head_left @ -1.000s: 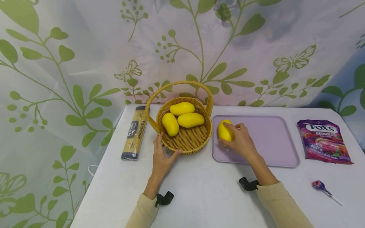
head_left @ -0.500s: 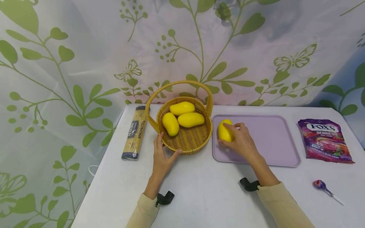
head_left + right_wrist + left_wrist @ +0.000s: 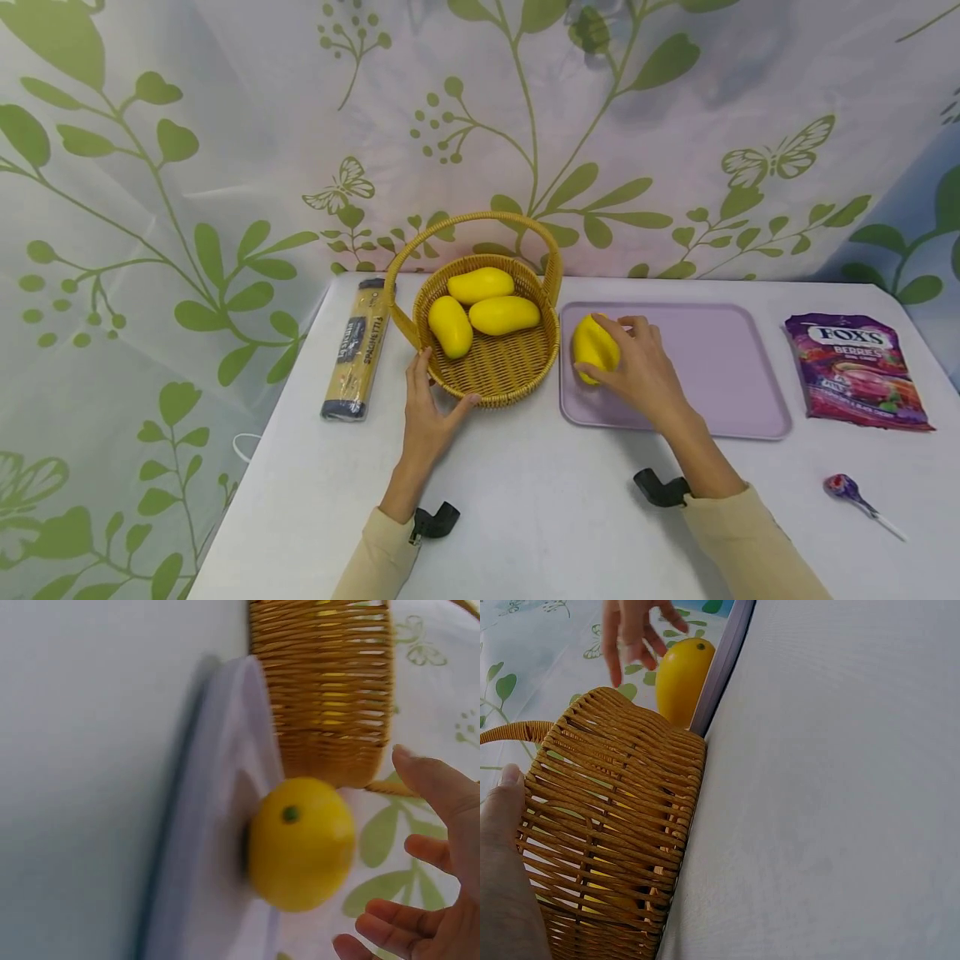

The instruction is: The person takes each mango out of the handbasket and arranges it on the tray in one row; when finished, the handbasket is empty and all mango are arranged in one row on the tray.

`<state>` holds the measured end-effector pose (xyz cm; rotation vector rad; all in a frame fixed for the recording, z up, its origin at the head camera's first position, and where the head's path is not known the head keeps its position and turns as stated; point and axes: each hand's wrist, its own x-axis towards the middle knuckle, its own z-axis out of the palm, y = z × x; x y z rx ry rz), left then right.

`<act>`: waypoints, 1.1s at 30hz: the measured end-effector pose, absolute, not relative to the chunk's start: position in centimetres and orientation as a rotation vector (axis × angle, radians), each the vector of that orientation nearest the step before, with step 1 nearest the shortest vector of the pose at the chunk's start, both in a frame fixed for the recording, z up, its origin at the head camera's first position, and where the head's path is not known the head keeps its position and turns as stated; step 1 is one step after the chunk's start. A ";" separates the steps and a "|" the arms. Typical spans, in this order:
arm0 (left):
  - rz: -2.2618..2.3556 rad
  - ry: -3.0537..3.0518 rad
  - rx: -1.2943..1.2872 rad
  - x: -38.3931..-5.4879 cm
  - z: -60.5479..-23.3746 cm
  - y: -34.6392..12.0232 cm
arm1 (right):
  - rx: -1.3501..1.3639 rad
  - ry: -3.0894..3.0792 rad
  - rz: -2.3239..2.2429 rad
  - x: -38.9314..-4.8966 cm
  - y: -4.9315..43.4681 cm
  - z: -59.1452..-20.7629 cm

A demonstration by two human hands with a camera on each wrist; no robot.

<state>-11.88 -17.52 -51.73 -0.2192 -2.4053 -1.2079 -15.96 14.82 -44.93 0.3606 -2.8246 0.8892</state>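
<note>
My left hand (image 3: 429, 425) rests against the near left of a wicker basket (image 3: 517, 375), thumb and fingers spread along its outside. In the left wrist view, the thumb (image 3: 502, 817) lies at the basket's rim. Three yellow mangoes (image 3: 504, 316) lie inside the basket. Another mango (image 3: 592, 350) lies at the left end of a lilac tray (image 3: 720, 367). Above this mango, my right hand (image 3: 637, 367) hovers with fingers spread. The right wrist view shows a gap between those fingers and the mango (image 3: 300, 847).
A spaghetti packet (image 3: 356, 350) lies left of the basket. Right of the tray is a purple candy bag (image 3: 857, 371), with a wrapped lollipop (image 3: 843, 489) nearer the front. A leaf-patterned curtain (image 3: 637, 150) stands behind the white table (image 3: 540, 508).
My right hand's fingers have loosened and lifted slightly off the mango on the tray. The left hand and basket stay in place.
</note>
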 end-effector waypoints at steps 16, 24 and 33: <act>-1.207 -2.399 -0.244 -11.9 -51.9 -17.7 | 0.795 -2.641 0.873 -16.1 9.8 -40.5; -1.218 -2.412 -0.256 -12.1 -51.8 -17.8 | 0.944 -2.771 0.911 -19.1 6.5 -41.6; -1.236 -2.415 -0.254 -12.1 -51.9 -17.7 | 1.060 -2.829 0.927 -23.1 4.2 -43.7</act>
